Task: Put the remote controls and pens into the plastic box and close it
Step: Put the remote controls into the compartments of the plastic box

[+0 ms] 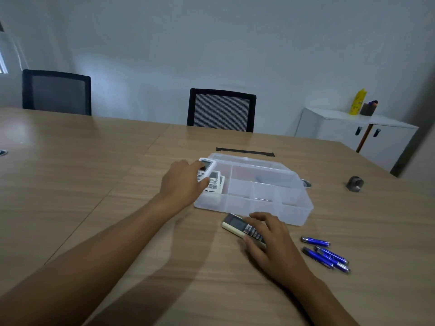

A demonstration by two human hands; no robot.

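Observation:
A clear plastic box [294, 214] with several compartments stands open on the wooden table [94, 184]. My left hand [182, 182] grips a white remote [207, 167] over the box's left compartment, where another white remote [214, 184] lies. In front of the box, my right hand [270, 241] rests on a cream remote with dark buttons [237, 224], fingers wrapped around it. Several blue pens [327, 255] lie on the table to the right of that hand.
A black strip [244, 151] lies behind the box. A small grey metal object [355, 183] and a round cable port [307, 184] sit to the right. Two black chairs [221, 110] stand at the far edge; a white cabinet [353, 135] is at the right.

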